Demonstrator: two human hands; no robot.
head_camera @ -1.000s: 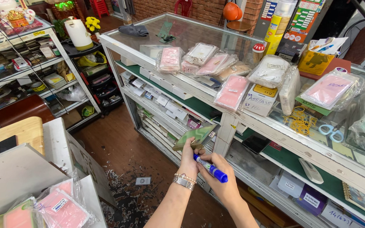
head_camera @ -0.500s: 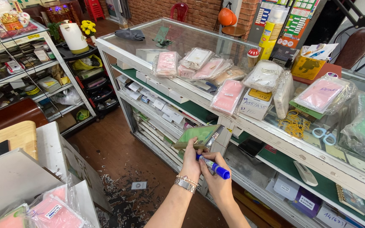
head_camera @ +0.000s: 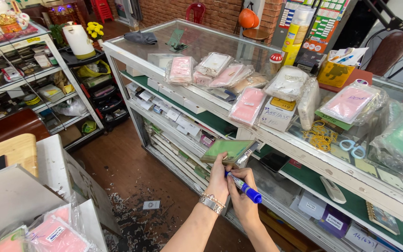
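Now right hand (head_camera: 242,198) holds blue marker (head_camera: 244,188), tip up-left.

Green phone case (head_camera: 228,150), blue marker (head_camera: 246,189) with white band, silver wristwatch (head_camera: 211,203), pink packaged cases (head_camera: 247,105), yellow rubber bands (head_camera: 320,136), red brick wall (head_camera: 232,11)

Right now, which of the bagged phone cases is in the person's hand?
The green case, held by the left hand below the counter edge. The pink cases lie on the glass counter, untouched. The right hand holds a blue marker.
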